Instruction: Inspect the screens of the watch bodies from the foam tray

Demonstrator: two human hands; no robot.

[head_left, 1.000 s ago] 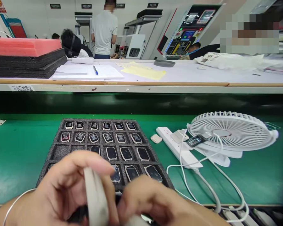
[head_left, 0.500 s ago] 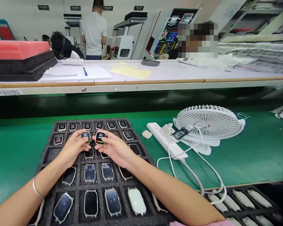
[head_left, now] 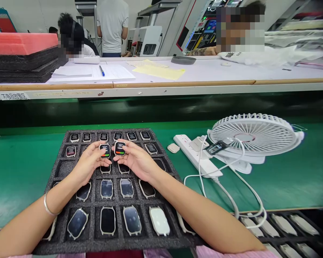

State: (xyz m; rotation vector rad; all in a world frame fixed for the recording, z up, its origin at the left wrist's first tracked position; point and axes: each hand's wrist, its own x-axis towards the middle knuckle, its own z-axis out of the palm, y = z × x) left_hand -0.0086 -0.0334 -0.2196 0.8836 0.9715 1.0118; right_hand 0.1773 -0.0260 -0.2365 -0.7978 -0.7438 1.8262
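Note:
A black foam tray (head_left: 59,168) lies on the green bench and holds several strapless smartwatch bodies in pockets. My left hand (head_left: 88,164) pinches one watch body (head_left: 105,150) with a lit screen, over the tray's second and third rows. My right hand (head_left: 136,160) pinches another lit watch body (head_left: 120,148) right beside it. Both hands hover close together above the tray's middle. The far rows show lit screens; the near rows hold dark screens, and one body (head_left: 159,221) lies face down.
A white desk fan (head_left: 254,135) stands at the right with a watch (head_left: 215,147) on a charger cable. A white power strip (head_left: 196,156) and loose white cables (head_left: 231,200) lie beside it. Another tray (head_left: 282,229) sits low right. A shelf (head_left: 177,80) with papers lies beyond; people work behind.
A second ago both hands were near the camera with a pale object. Half a second ago they were over the tray, each holding a lit watch. Since then only the view has shifted slightly.

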